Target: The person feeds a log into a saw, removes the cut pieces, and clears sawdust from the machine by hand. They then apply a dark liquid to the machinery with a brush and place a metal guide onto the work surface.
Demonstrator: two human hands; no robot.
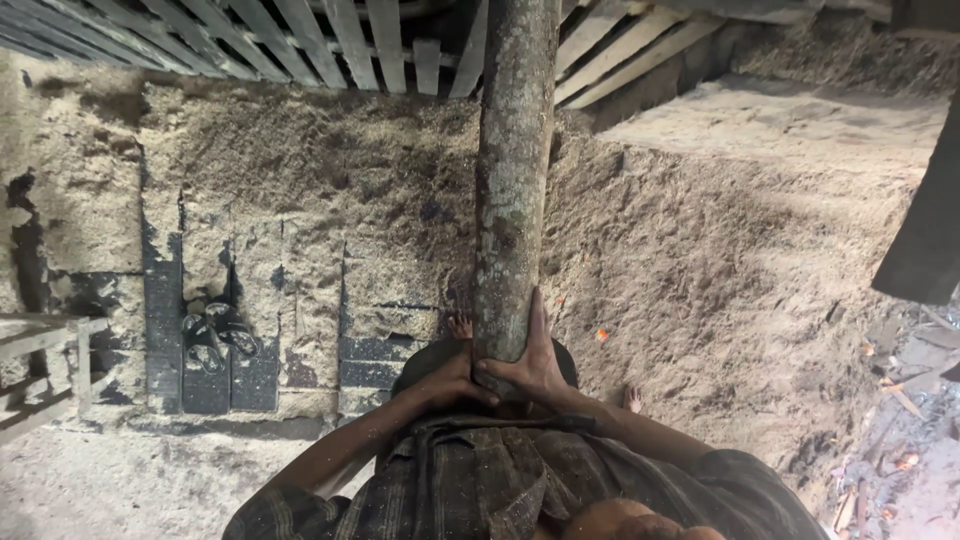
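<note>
Below, both hands (505,372) clasp log (512,180).

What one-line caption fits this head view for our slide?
Both hands, left hand and right hand, grip the near end of a rough log above a sawdust-covered floor.

We see a log (512,180): raw wood w/ bark on, rough and matt, grey-brown w/ pale mottled patches. Our left hand (455,380) and right hand (535,365) press bare skin against its near end. Ground is covered in sawdust (700,250), pale tan, fine, dry and soft-looking, matt throughout. Under it, dark floor slabs (205,385) show through, ribbed, dull, prob. rubber or stone; can't tell which. Slatted planks (330,35) at top are sawn wood, greyish, unpainted, rough. Our shirt (480,480) is woven cloth, dark plaid, matt, creased. A pair of sandals (215,335) looks like dull rubber or plastic.
</note>
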